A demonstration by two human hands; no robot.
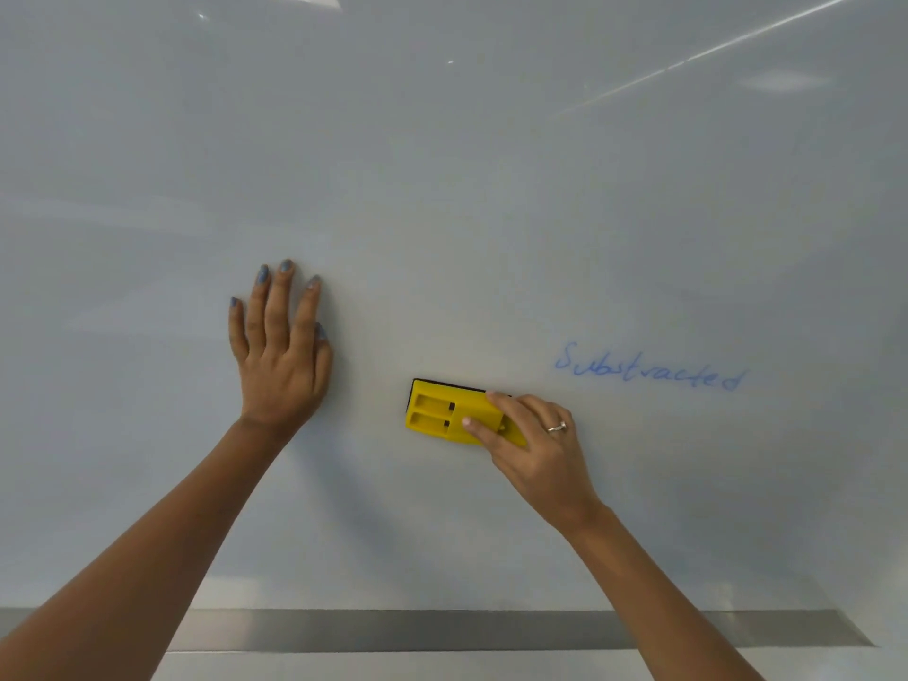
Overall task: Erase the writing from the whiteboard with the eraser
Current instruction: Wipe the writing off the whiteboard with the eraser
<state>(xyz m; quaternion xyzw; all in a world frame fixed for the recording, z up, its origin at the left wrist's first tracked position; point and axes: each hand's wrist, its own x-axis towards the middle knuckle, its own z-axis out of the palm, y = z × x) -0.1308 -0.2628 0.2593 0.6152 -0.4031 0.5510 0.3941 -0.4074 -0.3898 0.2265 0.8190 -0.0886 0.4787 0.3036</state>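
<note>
The left hand (pixel 280 356) lies flat against the whiteboard (pixel 442 164), fingers straight and slightly spread, palm pressed to the surface and grasping nothing; its nails are painted blue. The right hand (pixel 533 442) grips the eraser (pixel 444 412), a yellow block with a dark pad along its upper edge, which rests against the board in its lower middle. The thumb lies across the eraser's face and the forefinger runs along its top edge, while the other fingers curl round its right end; a ring (pixel 556 427) shows on one finger. The eraser lies level, its left end free. Up and to the right of the eraser, well apart from it, stands the writing (pixel 648 371), one word in blue ink. A grey metal rail (pixel 442 629) runs along the board's bottom edge, below both forearms.
</note>
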